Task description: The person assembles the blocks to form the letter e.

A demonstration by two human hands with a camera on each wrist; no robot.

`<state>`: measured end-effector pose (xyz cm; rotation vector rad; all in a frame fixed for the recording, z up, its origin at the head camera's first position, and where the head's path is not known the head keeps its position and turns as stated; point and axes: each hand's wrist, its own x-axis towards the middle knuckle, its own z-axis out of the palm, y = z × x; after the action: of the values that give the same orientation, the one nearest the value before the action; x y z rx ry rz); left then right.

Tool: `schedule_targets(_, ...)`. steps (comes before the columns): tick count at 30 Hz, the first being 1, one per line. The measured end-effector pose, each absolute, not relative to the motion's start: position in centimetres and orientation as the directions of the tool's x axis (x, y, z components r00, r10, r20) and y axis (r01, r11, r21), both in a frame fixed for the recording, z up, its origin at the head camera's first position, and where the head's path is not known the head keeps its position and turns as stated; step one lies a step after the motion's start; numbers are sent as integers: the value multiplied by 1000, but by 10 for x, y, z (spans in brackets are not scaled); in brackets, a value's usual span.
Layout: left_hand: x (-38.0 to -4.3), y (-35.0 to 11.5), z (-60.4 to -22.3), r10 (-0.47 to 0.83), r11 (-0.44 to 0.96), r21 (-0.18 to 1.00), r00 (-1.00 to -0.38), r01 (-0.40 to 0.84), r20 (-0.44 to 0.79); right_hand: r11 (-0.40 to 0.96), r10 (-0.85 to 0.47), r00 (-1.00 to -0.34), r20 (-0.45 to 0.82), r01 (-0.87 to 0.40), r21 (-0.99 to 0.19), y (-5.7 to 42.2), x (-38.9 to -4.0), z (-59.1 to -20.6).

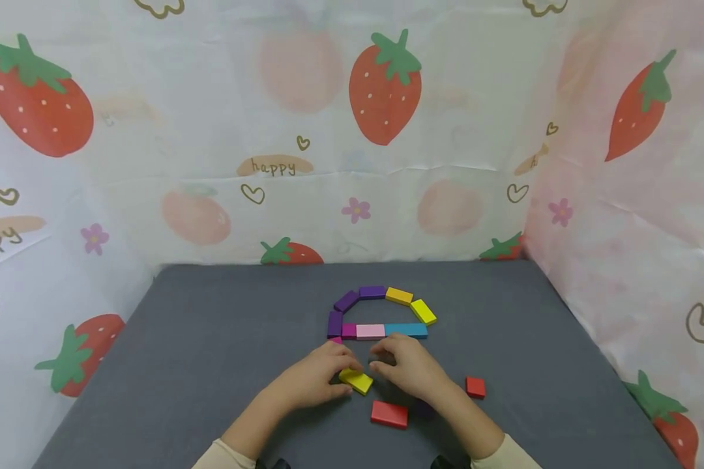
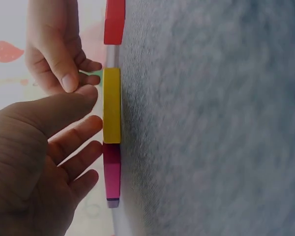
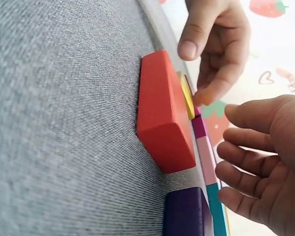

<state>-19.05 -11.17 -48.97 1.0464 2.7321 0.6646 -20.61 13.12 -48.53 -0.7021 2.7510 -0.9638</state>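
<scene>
A yellow block [image 1: 356, 381] lies flat on the grey cloth, beside my left hand [image 1: 319, 376]. Seen from the left wrist, the fingertips [image 2: 94, 125] are right at the block's upper edge, spread apart with the thumb straight. My right hand [image 1: 407, 366] hovers just right of this block, fingers loosely bent and nothing between them. Behind both hands, purple blocks [image 1: 347, 301], an orange block [image 1: 399, 296] and another yellow block [image 1: 424, 312] form an arch. Below the arch runs a row of a magenta block [image 1: 349, 331], a pink block [image 1: 370, 332] and a blue block [image 1: 406, 330].
A red block [image 1: 390, 414] lies in front of the hands, and a smaller red block [image 1: 476, 387] to the right. Under the right forearm sits a dark purple block [image 3: 184, 211]. Strawberry-printed cloth [image 1: 352, 130] walls the table's back and sides.
</scene>
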Motion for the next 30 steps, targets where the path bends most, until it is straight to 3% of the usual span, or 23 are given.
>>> schedule_targets(19, -186, -108, -502, 587, 695, 449, -803, 562, 97, 621, -614, -785, 80, -543, -564, 154, -202, -476)
schedule_targets(30, -186, -107, -509, 577, 695, 456, -810, 555, 107, 513, -742, -670, 18, -586, -627, 167, -191, -480)
